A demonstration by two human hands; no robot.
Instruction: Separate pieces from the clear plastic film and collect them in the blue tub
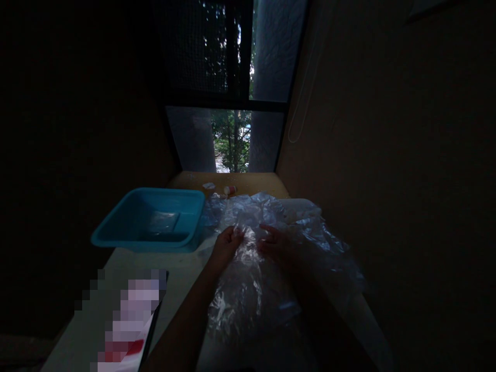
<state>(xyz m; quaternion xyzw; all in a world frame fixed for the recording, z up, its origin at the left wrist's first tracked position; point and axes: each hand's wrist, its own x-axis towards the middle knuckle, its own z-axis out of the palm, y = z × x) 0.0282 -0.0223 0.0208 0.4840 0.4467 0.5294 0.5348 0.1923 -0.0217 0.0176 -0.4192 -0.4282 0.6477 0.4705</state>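
Note:
A crinkled clear plastic bag lies in front of me, shiny where the window light strikes it. My left hand pinches its left side between thumb and fingers. On the opposite side my right hand has its fingers bent onto the plastic, one finger reaching further out; shadow hides part of this grip. More crumpled clear plastic spreads to the right and beyond my hands. What the bag contains, if anything, cannot be made out in the dim light.
A blue plastic basin stands at the left of the white table, something pale and flat inside it. A pixelated screen or sheet lies at front left. Beyond, a small red-and-white container rests by the window; dark walls flank both sides.

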